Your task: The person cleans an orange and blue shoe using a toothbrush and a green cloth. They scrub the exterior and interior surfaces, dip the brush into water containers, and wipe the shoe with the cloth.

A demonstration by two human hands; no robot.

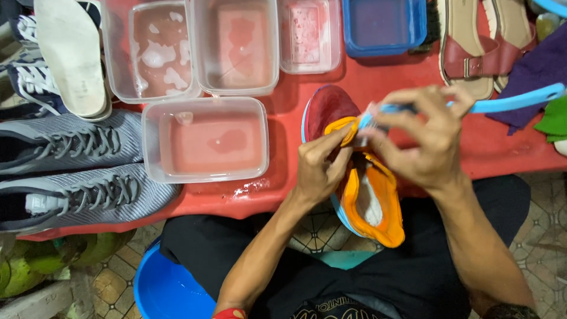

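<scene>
Pinching the orange collar of a red shoe (354,177), the left hand (319,168) steadies it. The right hand (428,145) grips a blue brush (508,101) (bristles at the collar), beside a clear water tub (207,140).

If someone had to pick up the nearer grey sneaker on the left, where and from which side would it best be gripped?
Probably at the heel collar of the nearer grey sneaker, coming from its open left end. The opening there gives a rim that fingers can hook over, while the laced top is flat and soft. The clear tub crowds its toe on the right, so that end is less free.
</scene>
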